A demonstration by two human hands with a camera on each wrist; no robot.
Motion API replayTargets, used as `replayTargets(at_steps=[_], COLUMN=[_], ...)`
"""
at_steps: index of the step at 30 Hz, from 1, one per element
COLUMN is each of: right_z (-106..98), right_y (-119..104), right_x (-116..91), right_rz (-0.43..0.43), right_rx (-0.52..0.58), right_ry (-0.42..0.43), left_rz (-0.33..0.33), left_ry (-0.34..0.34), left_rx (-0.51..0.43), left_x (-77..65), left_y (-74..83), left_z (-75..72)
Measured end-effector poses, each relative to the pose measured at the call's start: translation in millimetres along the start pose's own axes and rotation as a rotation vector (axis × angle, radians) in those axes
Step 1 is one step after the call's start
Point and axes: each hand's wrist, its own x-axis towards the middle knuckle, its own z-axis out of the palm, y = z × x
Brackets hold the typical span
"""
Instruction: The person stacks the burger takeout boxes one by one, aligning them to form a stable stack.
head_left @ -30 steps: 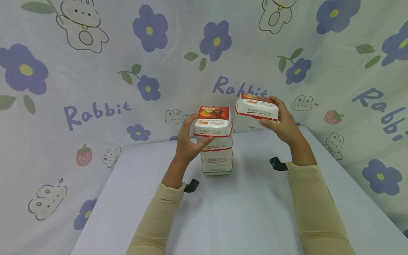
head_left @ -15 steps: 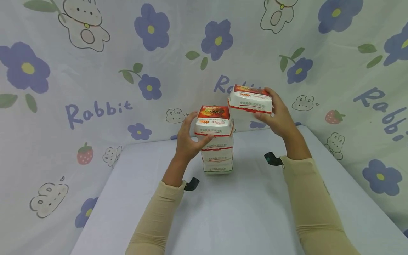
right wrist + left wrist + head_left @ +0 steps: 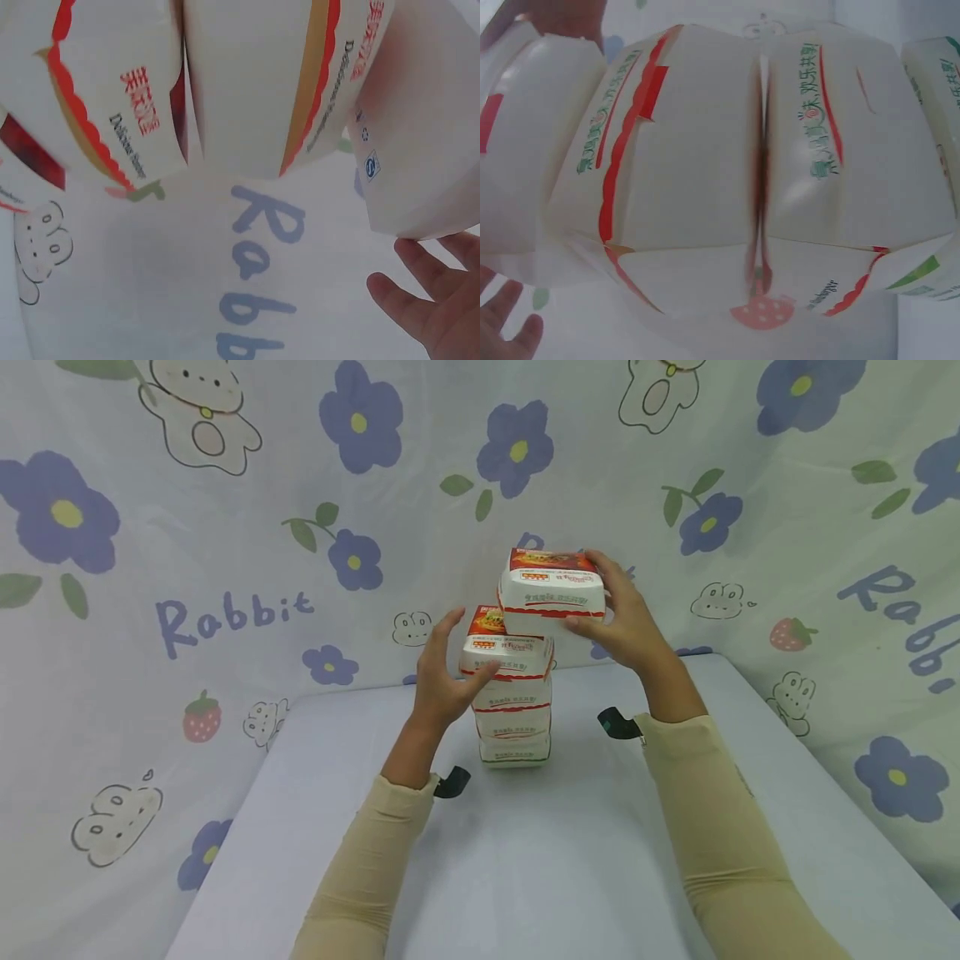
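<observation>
My right hand (image 3: 626, 618) grips a white cardboard burger box (image 3: 553, 589) by its right end, above and partly overlapping the stack in the head view. A burger picture marks its red top; a red wavy band runs round its side. In the right wrist view, fingertips (image 3: 412, 247) touch the box's edge (image 3: 427, 112). Below stands a column of several similar boxes (image 3: 513, 702), a green line at its foot. My left hand (image 3: 438, 681) spreads round the left side of the column's top box (image 3: 504, 658), thumb before its front. Its fingers (image 3: 506, 307) show loosely bent in the left wrist view.
The boxes stand on a white-covered table (image 3: 525, 860). Behind them hangs a white curtain (image 3: 420, 510) printed with flowers, rabbits and lettering. A dark wrist camera (image 3: 452, 782) juts from the left cuff, another camera (image 3: 619, 724) from the right.
My right hand has carried its burger box left and up, from beside the column to over its right part. My left hand's fingers have loosened slightly from the top box.
</observation>
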Motion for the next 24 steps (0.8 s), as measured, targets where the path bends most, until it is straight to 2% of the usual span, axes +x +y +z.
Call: replayTargets(at_steps=[8, 16, 24], right_z=[12.7, 19.4, 21.0], right_y=[-3.8, -7.1, -10.3], right_x=[3.6, 8.6, 9.6], right_rz=[-0.005, -0.072, -0.083], right_rx=[-0.048, -0.032, 0.006], right_ry=[-0.021, -0.060, -0.090], left_rz=[0.025, 0.087, 0.118], left_ry=[0.005, 0.018, 0.029], left_rx=[0.012, -0.017, -0.046], left_x=[11.2, 17.3, 20.7], left_y=[4.6, 6.1, 7.5], left_z=[1.7, 7.3, 8.4])
